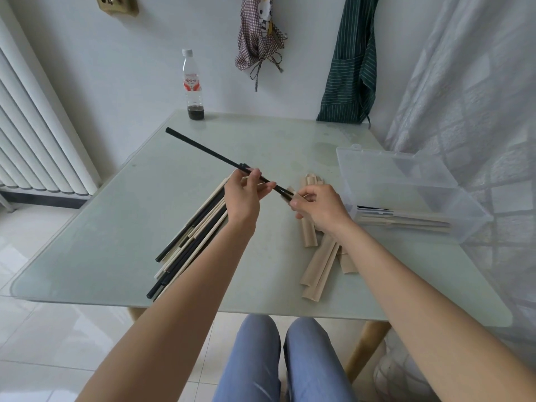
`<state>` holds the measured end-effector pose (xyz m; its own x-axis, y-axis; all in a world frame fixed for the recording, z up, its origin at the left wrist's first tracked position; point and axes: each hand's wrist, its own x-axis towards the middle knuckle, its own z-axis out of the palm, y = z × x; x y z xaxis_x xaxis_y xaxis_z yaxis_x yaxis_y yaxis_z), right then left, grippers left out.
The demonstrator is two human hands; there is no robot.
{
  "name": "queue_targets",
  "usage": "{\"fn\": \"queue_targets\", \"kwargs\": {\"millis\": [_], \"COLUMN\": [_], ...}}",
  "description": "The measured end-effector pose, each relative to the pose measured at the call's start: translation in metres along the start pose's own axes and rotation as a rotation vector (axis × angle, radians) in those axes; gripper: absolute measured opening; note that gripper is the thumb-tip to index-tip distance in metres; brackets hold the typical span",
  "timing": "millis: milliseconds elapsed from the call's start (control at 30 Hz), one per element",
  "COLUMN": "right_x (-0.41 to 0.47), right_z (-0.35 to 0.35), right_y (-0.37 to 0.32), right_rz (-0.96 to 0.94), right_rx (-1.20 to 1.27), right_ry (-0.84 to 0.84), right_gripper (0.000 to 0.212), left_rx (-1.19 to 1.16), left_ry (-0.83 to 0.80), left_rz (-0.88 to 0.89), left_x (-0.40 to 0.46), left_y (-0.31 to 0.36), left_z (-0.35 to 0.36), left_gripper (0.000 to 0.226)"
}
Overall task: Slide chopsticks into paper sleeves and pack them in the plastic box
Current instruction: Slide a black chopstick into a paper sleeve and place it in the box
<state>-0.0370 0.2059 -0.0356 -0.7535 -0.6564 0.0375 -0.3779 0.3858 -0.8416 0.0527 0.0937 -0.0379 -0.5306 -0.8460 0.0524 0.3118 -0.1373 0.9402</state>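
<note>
Nearest, loose chopsticks lie in a pile at the left and spare sleeves at the right. Just past them, above the table, the left hand pinches a black pair while the right hand grips a sleeve, tips just at its mouth. So the sliding-in step seems to be under way; next the pair needs pushing straight in, then carrying to the box far right, where a few wrapped pairs already lie.

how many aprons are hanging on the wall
2. A checked apron hangs at the top centre above the table; a green striped apron hangs to its right, its hem reaching the table's far edge. None seem hidden.
</note>
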Motion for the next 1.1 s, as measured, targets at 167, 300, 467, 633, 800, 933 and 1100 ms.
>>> {"fn": "queue_targets", "kwargs": {"millis": [167,300,467,633,800,933,1100], "right_x": [-0.001,0.001,0.003,0.004,0.003,0.001,-0.002], "right_z": [-0.002,-0.001,-0.001,-0.006,-0.006,-0.007,-0.012], "right_y": [0.001,0.000,0.000,0.005,0.005,0.000,-0.002], "right_rz": [0.003,-0.031,-0.059,-0.066,-0.078,-0.095,-0.082], "right_rx": [0.033,0.066,0.089,0.043,-0.006,-0.020,-0.064], "right_ry": [-0.011,-0.034,-0.031,-0.018,-0.041,-0.037,-0.030], "right_gripper": [0.006,0.006,0.006,0.006,0.007,0.008,0.008], "left_rx": [0.092,0.134,0.181,0.151,0.365,0.457,0.379], "left_ry": [-0.016,-0.059,-0.009,0.092,0.045,0.081,0.235], "left_rz": [0.003,-0.026,-0.016,-0.039,-0.001,0.034,0.003], "left_x": [0.003,0.001,-0.002,0.005,0.004,0.003,0.011], "left_y": [-0.001,-0.002,0.000,0.000,-0.002,0.006,0.013], "left_z": [-0.004,-0.004,-0.003,-0.006,-0.005,-0.002,-0.008], "left_gripper": [0.010,0.007,0.028,0.015,0.024,0.026,0.023]}}
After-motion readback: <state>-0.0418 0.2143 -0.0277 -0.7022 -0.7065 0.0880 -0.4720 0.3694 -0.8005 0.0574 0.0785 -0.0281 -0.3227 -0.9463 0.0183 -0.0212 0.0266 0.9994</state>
